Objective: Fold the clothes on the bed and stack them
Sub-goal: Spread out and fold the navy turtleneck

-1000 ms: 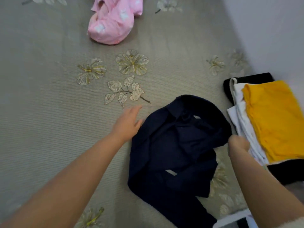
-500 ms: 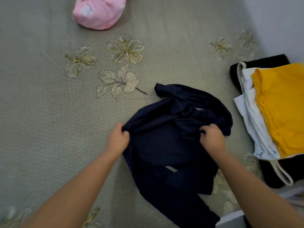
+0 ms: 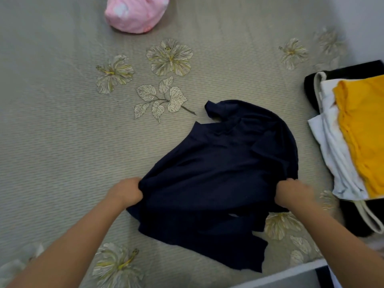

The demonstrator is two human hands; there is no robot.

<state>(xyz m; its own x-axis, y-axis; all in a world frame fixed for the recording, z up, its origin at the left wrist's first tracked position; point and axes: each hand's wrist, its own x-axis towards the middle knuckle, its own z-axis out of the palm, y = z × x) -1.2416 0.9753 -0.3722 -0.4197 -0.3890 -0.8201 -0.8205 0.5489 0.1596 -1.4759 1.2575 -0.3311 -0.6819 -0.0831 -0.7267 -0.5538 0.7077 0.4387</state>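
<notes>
A dark navy shirt point(image 3: 218, 169) lies crumpled on the grey-green floral bedspread point(image 3: 62, 132), near the front right. My left hand point(image 3: 126, 191) grips its left edge with curled fingers. My right hand point(image 3: 293, 193) grips its right edge the same way. The cloth is stretched between the two hands, with the collar end pointing away from me. To the right sits a stack of folded clothes: a yellow garment point(image 3: 363, 125) on top, a white one point(image 3: 332, 154) under it, and black cloth point(image 3: 353, 217) at the bottom.
A bundled pink garment with white spots point(image 3: 136, 14) lies at the far side of the bed. A pale wall point(image 3: 361, 23) rises at the right. The bed's front edge point(image 3: 280, 276) shows at the lower right.
My hands went from reaching beside the navy shirt to gripping its two sides, then pulled it toward me and spread it wider.
</notes>
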